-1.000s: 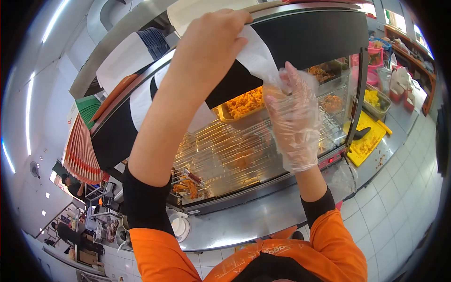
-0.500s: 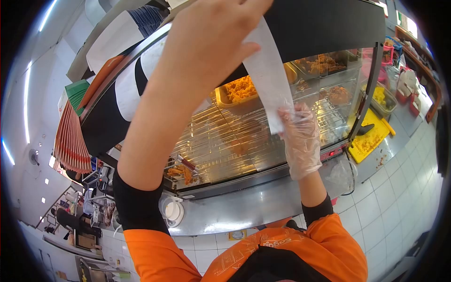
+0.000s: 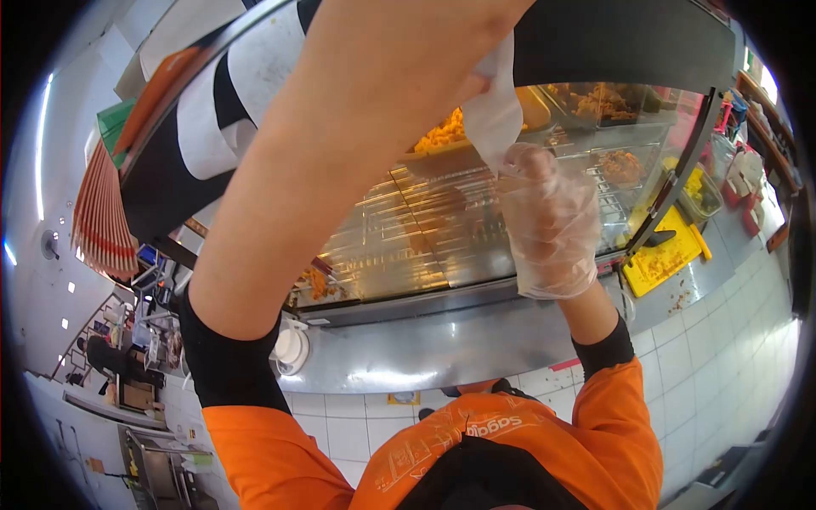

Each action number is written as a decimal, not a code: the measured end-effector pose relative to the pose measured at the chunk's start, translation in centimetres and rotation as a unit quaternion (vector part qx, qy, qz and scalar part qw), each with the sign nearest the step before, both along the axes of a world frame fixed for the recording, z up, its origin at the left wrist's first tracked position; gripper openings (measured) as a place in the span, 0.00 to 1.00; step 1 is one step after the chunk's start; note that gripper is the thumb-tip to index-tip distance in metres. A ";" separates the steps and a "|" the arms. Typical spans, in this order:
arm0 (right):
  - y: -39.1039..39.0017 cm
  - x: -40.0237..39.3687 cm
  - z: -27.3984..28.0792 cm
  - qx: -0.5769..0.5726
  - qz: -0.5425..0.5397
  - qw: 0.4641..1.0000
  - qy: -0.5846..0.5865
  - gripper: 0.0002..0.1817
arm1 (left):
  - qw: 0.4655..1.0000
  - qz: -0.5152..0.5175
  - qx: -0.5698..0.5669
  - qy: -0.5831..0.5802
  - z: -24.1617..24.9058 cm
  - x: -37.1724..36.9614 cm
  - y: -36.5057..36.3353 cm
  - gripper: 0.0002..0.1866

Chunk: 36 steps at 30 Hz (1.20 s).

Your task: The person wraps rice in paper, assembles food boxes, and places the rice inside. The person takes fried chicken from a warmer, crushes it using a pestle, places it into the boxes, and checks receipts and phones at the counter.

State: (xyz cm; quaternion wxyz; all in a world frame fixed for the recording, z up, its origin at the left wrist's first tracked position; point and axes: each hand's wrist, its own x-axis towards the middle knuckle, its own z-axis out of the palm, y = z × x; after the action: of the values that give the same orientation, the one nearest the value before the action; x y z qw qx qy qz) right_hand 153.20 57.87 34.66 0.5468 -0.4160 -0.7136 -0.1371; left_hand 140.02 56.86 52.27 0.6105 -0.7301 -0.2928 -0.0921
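Observation:
My right hand [image 3: 552,225], in a clear plastic glove, pinches the lower end of a white piece of paper [image 3: 495,123] in front of the glass display case. My bare left arm crosses the upper middle of the view. Of my left hand [image 3: 478,87] only a small part shows beside the paper; the rest is hidden or cut off by the top edge, so its grip cannot be made out. Behind the paper, a metal tray [image 3: 537,109] with orange-yellow crumbly food stands inside the case on a wire rack [image 3: 408,229].
On the right lie a yellow cutting board [image 3: 667,263] with crumbs and a container of yellow food [image 3: 699,189]. A steel counter edge [image 3: 425,348] runs in front of me, with a white round container [image 3: 291,348] at its left. Folded red-edged cartons [image 3: 104,217] stand at the left.
My left hand has moved up, mostly out of view, and its forearm looms larger. My right hand has risen slightly, still holding the paper. The view has shifted a little.

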 end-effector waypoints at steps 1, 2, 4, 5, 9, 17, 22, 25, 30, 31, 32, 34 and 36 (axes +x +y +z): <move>-0.2 0.3 -0.1 -0.020 0.008 0.999 0.028 0.07 | 1.000 0.008 0.026 0.009 -0.2 -0.1 0.3 0.38; -0.2 0.6 -0.3 -0.038 0.015 0.998 0.055 0.08 | 0.998 0.016 0.051 0.018 -0.4 -0.2 0.6 0.38; -0.4 1.6 -1.5 -0.050 -0.013 0.997 0.056 0.08 | 0.997 -0.014 0.070 0.007 -0.7 -0.6 1.4 0.39; -0.4 2.0 -2.1 -0.055 -0.026 0.997 0.055 0.09 | 0.997 -0.024 0.068 0.000 -1.0 -0.8 1.5 0.39; 0.2 1.4 -3.6 -0.059 0.006 0.992 0.116 0.09 | 0.995 -0.017 0.098 -0.005 -1.8 -0.7 1.8 0.39; 1.4 1.6 -2.9 0.023 0.092 0.995 -0.031 0.10 | 0.990 -0.004 0.138 -0.011 -2.1 -0.3 2.0 0.41; 1.5 2.2 -3.8 0.005 0.197 0.977 -0.076 0.19 | 0.991 0.031 0.127 -0.012 -2.3 -0.1 2.2 0.42; 0.1 3.5 -3.1 -0.019 0.175 0.966 -0.191 0.18 | 0.992 0.020 0.127 -0.007 -2.2 -0.5 2.2 0.44; -3.6 8.4 1.5 0.047 -0.091 0.946 -0.307 0.20 | 0.994 0.103 0.032 0.001 -0.8 -0.4 0.7 0.47; -3.5 9.7 2.9 0.024 -0.128 0.965 -0.228 0.20 | 0.996 0.087 0.009 -0.013 -0.8 -0.5 0.3 0.47; -3.4 11.0 4.4 0.003 -0.159 0.977 -0.145 0.21 | 0.997 0.070 -0.014 -0.028 -0.7 -0.6 -0.1 0.47; -3.4 13.4 9.7 0.111 -0.198 0.965 -0.128 0.22 | 0.990 0.063 -0.084 -0.093 0.0 -0.2 -1.9 0.46; -2.5 16.9 15.4 0.207 -0.242 0.913 -0.254 0.24 | 0.943 0.163 -0.222 -0.186 3.1 1.7 -4.5 0.43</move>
State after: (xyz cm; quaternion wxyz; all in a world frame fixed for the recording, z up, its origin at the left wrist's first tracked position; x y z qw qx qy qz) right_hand 170.12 55.34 50.06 0.3711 -0.4045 -0.6614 -0.5111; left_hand 141.70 52.36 55.41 0.3746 -0.7591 -0.5293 -0.0577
